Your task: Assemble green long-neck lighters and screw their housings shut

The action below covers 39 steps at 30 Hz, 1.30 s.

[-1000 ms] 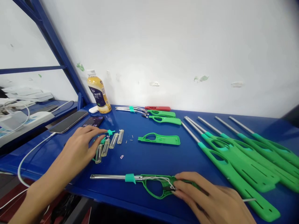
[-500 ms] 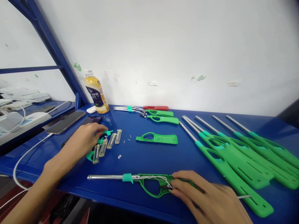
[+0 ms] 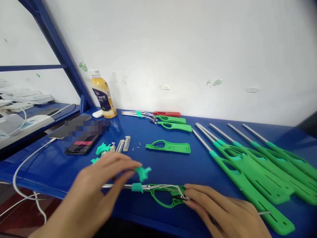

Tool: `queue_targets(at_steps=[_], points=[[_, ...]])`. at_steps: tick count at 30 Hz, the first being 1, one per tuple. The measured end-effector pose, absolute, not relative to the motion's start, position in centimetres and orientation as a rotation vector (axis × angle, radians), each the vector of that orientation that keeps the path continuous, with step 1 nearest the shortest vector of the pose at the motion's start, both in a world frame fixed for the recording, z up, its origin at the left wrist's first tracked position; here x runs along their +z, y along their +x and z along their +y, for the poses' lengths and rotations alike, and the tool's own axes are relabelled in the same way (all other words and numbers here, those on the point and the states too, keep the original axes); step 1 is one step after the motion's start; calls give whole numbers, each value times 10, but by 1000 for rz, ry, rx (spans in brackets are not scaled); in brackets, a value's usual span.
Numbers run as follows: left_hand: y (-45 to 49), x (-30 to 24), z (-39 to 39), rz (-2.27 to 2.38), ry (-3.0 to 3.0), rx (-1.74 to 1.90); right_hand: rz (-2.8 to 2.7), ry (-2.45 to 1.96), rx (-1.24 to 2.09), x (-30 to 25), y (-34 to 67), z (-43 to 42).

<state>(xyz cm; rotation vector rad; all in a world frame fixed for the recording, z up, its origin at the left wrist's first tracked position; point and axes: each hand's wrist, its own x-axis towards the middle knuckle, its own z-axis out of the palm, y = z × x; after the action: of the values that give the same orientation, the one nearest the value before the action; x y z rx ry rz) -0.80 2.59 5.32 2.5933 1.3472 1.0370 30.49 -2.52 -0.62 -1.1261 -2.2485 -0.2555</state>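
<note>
My left hand (image 3: 99, 190) pinches a small teal trigger (image 3: 143, 173) between thumb and fingertips, just above an opened gas lighter. This lighter has a green half shell (image 3: 162, 202), a metal tube (image 3: 108, 186) with a teal collar (image 3: 137, 187), and white wires running to a black part. My right hand (image 3: 218, 208) grips the shell's handle end, hiding most of it. A thin grey rod (image 3: 264, 213) pokes out past the right hand. Behind my left hand are more teal triggers (image 3: 102, 148) and several clear fuel tanks (image 3: 126, 143), partly covered.
Several finished green lighters (image 3: 252, 172) lie on the right. An empty green half shell (image 3: 170, 147) sits mid-table, near tiny metal pins (image 3: 138, 147). Farther back are closed handles (image 3: 174, 126) and metal tubes (image 3: 128, 114). Phones (image 3: 84, 142) and a drink bottle (image 3: 103, 96) stand left.
My left hand has picked up a teal trigger from the pile and brought it right and nearer, over the lighter. My right hand stays on the shell.
</note>
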Motion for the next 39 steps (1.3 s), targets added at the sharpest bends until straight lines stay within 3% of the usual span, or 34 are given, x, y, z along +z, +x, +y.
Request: queue_targets(at_steps=[13, 39], points=[[34, 19, 8, 1037, 2779, 867, -2310, -1127, -214, -7, 306, -26], [49, 1, 9, 960, 2653, 1066, -2320, -1051, -261, -9, 307, -27]])
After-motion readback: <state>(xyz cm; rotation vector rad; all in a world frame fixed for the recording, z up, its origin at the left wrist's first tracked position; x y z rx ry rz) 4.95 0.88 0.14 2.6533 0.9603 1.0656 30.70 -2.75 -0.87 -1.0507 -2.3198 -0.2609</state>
